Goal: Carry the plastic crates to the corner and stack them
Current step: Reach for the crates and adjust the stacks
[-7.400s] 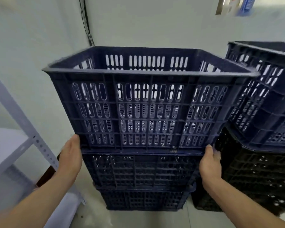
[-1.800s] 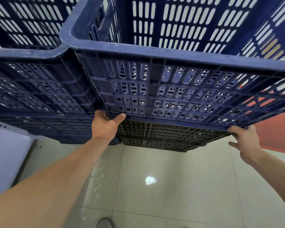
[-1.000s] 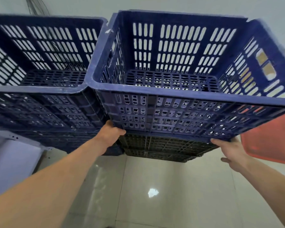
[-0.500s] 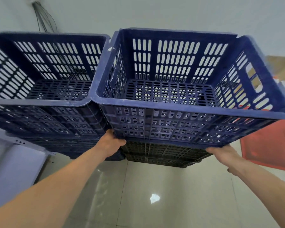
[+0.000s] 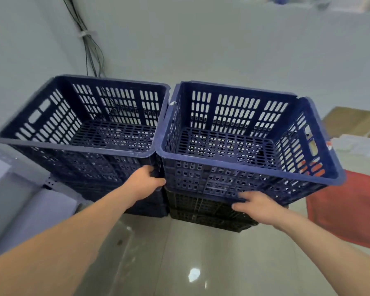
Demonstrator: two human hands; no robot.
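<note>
Two crate stacks stand side by side in the corner. The right stack is topped by an empty blue crate (image 5: 244, 166) that sits on black crates (image 5: 201, 207). The left stack is topped by a darker blue crate (image 5: 73, 147). My left hand (image 5: 144, 183) grips the lower left front corner of the right blue crate, in the gap between the stacks. My right hand (image 5: 260, 205) rests with straight fingers against the bottom front edge of the same crate, near its middle.
A grey metal shelf (image 5: 19, 201) stands close on the left. A red sheet (image 5: 350, 210) lies on the floor at the right, with cardboard (image 5: 350, 122) behind it. Cables (image 5: 92, 50) run down the wall corner. Glossy floor tiles (image 5: 179, 253) spread out below me.
The blue crate has settled lower in view onto the black crates. My right hand slid from the crate's right bottom corner to the middle of its front edge. My left hand stayed at the corner.
</note>
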